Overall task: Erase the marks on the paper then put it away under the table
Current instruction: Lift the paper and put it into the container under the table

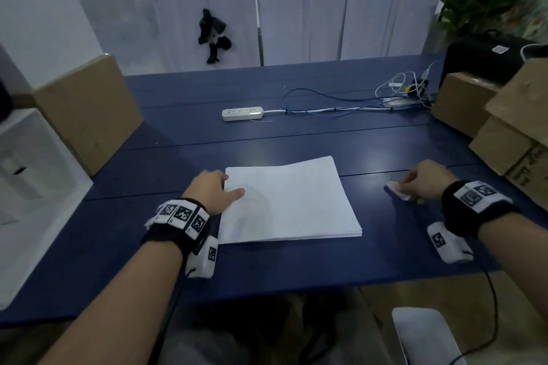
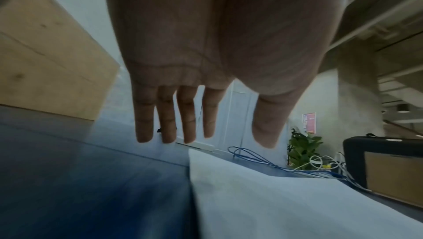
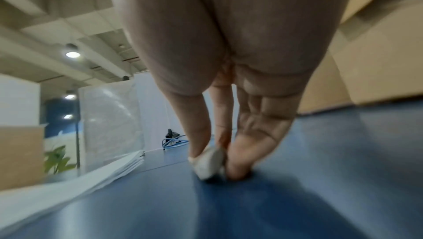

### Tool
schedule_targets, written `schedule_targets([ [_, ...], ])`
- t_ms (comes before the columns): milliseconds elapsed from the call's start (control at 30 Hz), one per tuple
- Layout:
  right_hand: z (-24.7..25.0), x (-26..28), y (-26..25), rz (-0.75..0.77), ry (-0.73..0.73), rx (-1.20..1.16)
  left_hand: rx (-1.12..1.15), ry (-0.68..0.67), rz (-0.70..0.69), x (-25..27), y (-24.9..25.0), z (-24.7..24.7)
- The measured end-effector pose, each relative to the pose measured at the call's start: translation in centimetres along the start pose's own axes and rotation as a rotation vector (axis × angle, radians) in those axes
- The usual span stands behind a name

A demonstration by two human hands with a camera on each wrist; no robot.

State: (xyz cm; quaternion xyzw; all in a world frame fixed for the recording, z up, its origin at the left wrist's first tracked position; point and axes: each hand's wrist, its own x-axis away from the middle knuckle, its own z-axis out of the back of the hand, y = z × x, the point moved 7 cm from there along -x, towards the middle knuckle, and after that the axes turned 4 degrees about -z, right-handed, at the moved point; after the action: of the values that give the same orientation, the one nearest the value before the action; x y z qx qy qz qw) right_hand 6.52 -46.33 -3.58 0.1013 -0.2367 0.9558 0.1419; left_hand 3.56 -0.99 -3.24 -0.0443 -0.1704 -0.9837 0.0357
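A stack of white paper (image 1: 287, 201) lies on the blue table (image 1: 296, 133) in front of me, with faint grey marks near its left side. My left hand (image 1: 218, 191) hovers at the stack's left edge, thumb over the sheet; the left wrist view shows the left hand (image 2: 206, 140) with fingers (image 2: 144, 116) straight and spread above the paper (image 2: 274, 197). To the right of the stack, my right hand (image 1: 412, 187) pinches a small white eraser (image 1: 397, 190) at the table surface. In the right wrist view the thumb and fingers of the right hand (image 3: 219, 159) grip the eraser (image 3: 209, 163) as it touches the tabletop.
A white power strip (image 1: 242, 113) and a tangle of cables (image 1: 397, 92) lie further back. Cardboard boxes stand at left (image 1: 86, 109) and right (image 1: 516, 127), a black case (image 1: 486, 56) behind. A white box (image 1: 32, 187) sits at the left edge.
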Motion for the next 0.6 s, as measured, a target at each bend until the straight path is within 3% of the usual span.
schedule_targets([
  [67,0.1,0.7,-1.2,0.000,0.043,0.164,-0.013,-0.051,0.113,0.7,-1.4,-0.4],
  [167,-1.5,1.7,-4.5,0.066,0.048,0.210,-0.049,-0.113,0.202,1.3,-1.7,-0.9],
  [400,-7.5,4.2,-10.9,0.035,-0.057,0.261,-0.039,-0.141,0.211,0.5,1.6,-1.5],
  [600,-8.7,5.1,-13.7,0.005,-0.102,0.231,-0.162,-0.107,0.094,1.3,3.2,-1.9],
])
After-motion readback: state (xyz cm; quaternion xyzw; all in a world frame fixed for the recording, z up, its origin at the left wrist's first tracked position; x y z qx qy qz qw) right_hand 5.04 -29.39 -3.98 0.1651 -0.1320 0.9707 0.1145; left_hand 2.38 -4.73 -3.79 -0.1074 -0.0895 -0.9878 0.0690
